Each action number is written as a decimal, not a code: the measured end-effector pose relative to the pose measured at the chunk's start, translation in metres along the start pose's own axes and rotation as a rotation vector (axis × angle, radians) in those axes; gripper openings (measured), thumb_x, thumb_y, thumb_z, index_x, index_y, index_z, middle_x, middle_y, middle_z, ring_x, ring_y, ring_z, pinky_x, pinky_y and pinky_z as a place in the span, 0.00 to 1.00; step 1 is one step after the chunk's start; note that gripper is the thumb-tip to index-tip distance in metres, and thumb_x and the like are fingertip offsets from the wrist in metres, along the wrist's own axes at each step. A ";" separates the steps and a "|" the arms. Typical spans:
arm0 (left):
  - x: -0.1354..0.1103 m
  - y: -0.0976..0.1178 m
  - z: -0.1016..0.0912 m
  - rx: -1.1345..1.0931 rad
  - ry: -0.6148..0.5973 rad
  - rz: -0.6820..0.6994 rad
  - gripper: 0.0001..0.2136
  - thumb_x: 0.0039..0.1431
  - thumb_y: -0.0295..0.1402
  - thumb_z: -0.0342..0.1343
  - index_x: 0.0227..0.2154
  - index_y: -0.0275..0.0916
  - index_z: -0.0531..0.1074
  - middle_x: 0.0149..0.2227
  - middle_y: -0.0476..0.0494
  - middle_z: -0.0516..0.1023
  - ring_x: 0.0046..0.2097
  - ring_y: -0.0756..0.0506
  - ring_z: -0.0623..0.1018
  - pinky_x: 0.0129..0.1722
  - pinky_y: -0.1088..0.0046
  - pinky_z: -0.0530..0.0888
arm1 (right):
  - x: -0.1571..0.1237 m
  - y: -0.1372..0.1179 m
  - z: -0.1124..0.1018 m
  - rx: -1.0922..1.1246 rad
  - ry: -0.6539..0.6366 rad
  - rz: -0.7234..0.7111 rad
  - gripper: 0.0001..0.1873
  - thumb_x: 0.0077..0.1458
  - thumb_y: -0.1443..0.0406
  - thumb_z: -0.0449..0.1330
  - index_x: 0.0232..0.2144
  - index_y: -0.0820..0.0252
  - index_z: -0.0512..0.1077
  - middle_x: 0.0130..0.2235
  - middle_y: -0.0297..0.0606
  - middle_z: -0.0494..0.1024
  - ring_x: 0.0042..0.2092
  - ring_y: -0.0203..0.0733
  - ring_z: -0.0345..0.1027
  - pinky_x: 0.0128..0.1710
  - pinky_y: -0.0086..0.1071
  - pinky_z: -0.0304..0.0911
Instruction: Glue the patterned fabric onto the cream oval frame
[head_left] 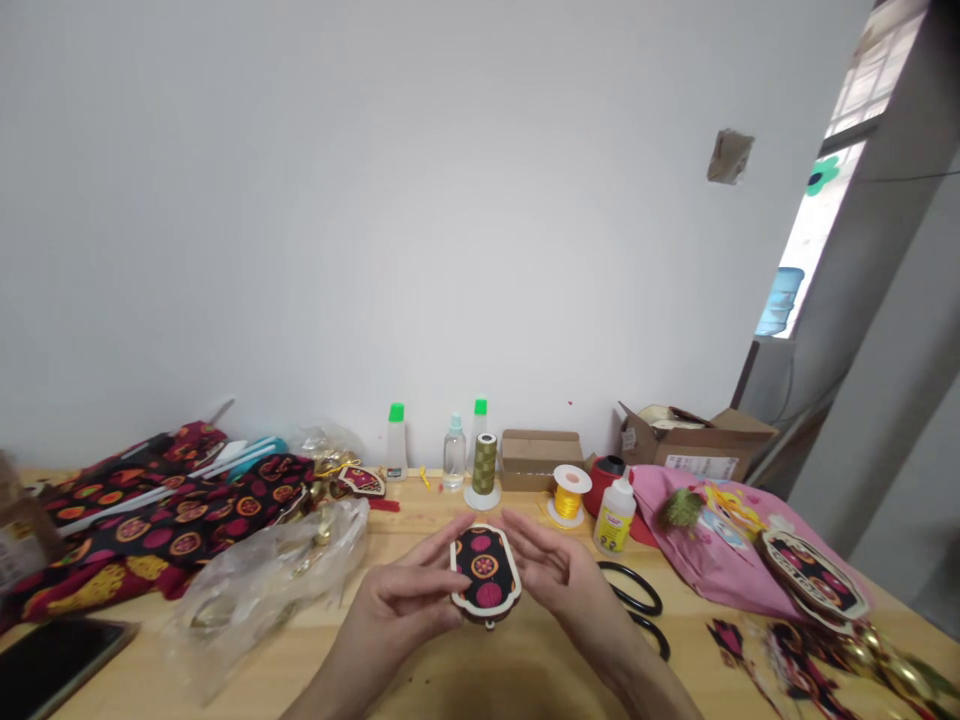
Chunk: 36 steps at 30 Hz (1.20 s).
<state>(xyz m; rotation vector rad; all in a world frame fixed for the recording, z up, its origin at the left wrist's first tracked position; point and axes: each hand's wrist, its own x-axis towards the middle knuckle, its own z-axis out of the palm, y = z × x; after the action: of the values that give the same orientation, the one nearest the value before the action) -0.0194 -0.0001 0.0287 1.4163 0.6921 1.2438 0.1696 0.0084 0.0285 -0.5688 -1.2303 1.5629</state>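
I hold a small oval piece (484,572) between both hands over the wooden table (465,670). It is covered in black fabric with pink and orange circles and has a pale rim. My left hand (405,598) grips its left edge with thumb and fingers. My right hand (553,568) presses its right edge, fingers slightly spread along the rim. A spool of olive thread (484,466) stands just behind the piece.
Patterned fabric (150,515) and a clear plastic bag (270,575) lie left, a dark phone (52,660) at front left. Glue bottles (396,440), a yellow cord spool (568,494), black scissors (637,600), cardboard boxes (694,440) and a pink bag (712,545) sit behind and right.
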 end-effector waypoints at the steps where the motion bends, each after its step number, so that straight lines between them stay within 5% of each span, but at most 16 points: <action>1: 0.000 0.000 -0.001 0.017 -0.008 0.008 0.06 0.39 0.29 0.62 0.25 0.43 0.78 0.52 0.43 0.65 0.51 0.37 0.65 0.49 0.63 0.64 | 0.000 0.001 0.000 -0.021 0.040 0.029 0.30 0.38 0.60 0.65 0.45 0.59 0.65 0.50 0.44 0.67 0.51 0.45 0.59 0.48 0.38 0.56; 4: 0.000 -0.001 -0.002 0.115 -0.033 0.025 0.07 0.42 0.28 0.60 0.26 0.43 0.77 0.53 0.44 0.63 0.53 0.38 0.64 0.50 0.64 0.62 | 0.001 0.006 -0.001 -0.095 0.069 0.189 0.24 0.42 0.55 0.60 0.40 0.65 0.70 0.32 0.43 0.77 0.32 0.39 0.71 0.31 0.29 0.64; 7: 0.000 -0.002 -0.002 0.205 -0.041 0.031 0.10 0.43 0.27 0.59 0.32 0.43 0.76 0.56 0.44 0.59 0.55 0.39 0.61 0.52 0.64 0.59 | 0.001 0.010 -0.001 -0.097 0.079 0.305 0.19 0.42 0.56 0.61 0.30 0.69 0.74 0.19 0.38 0.75 0.19 0.29 0.65 0.19 0.19 0.56; 11: 0.001 -0.007 0.003 -0.022 -0.016 -0.042 0.27 0.41 0.25 0.61 0.47 0.52 0.64 0.59 0.47 0.52 0.54 0.40 0.62 0.50 0.63 0.63 | 0.001 0.012 0.001 -0.014 0.126 0.290 0.15 0.39 0.59 0.63 0.24 0.68 0.74 0.19 0.35 0.73 0.19 0.26 0.63 0.19 0.17 0.54; 13: 0.002 -0.010 0.006 -0.125 -0.011 -0.110 0.31 0.39 0.26 0.62 0.49 0.51 0.60 0.56 0.46 0.59 0.51 0.42 0.67 0.48 0.65 0.66 | 0.002 0.012 0.001 -0.009 0.137 0.260 0.16 0.39 0.58 0.63 0.26 0.68 0.74 0.20 0.35 0.73 0.20 0.27 0.64 0.20 0.18 0.55; 16: 0.003 -0.012 0.009 -0.075 -0.052 -0.240 0.18 0.43 0.33 0.59 0.40 0.39 0.72 0.38 0.41 0.77 0.39 0.43 0.76 0.41 0.68 0.70 | 0.005 0.014 -0.002 -0.040 0.161 0.218 0.19 0.38 0.57 0.63 0.30 0.67 0.74 0.20 0.36 0.74 0.21 0.28 0.65 0.20 0.19 0.56; 18: 0.003 -0.012 0.010 -0.017 -0.028 -0.346 0.13 0.45 0.39 0.56 0.28 0.33 0.77 0.26 0.41 0.80 0.31 0.44 0.77 0.34 0.70 0.73 | 0.008 0.016 -0.005 -0.071 0.189 0.198 0.19 0.38 0.57 0.64 0.30 0.66 0.74 0.20 0.35 0.74 0.20 0.28 0.64 0.20 0.19 0.56; 21: 0.003 -0.014 0.011 -0.010 0.051 -0.435 0.16 0.45 0.43 0.54 0.20 0.33 0.76 0.22 0.42 0.79 0.27 0.44 0.78 0.29 0.71 0.73 | 0.010 0.020 -0.008 -0.113 0.220 0.186 0.19 0.37 0.57 0.64 0.30 0.66 0.73 0.19 0.35 0.74 0.20 0.28 0.65 0.20 0.19 0.57; 30: 0.003 -0.014 0.012 0.116 0.018 -0.306 0.14 0.46 0.40 0.54 0.24 0.33 0.76 0.24 0.45 0.80 0.28 0.47 0.77 0.29 0.75 0.72 | 0.010 0.027 -0.008 -0.112 0.229 0.187 0.22 0.35 0.57 0.65 0.33 0.66 0.73 0.21 0.36 0.75 0.20 0.27 0.64 0.21 0.19 0.59; 36: 0.002 -0.016 0.009 0.172 0.078 -0.193 0.17 0.47 0.36 0.54 0.42 0.39 0.70 0.34 0.47 0.79 0.33 0.47 0.75 0.28 0.78 0.71 | 0.011 0.025 -0.006 -0.147 0.320 0.127 0.25 0.32 0.57 0.66 0.34 0.65 0.73 0.20 0.35 0.75 0.21 0.31 0.66 0.22 0.22 0.60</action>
<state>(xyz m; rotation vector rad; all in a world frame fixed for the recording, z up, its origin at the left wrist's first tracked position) -0.0071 0.0026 0.0155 1.4089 0.9852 1.1131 0.1596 0.0219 0.0057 -0.9693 -1.0842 1.4244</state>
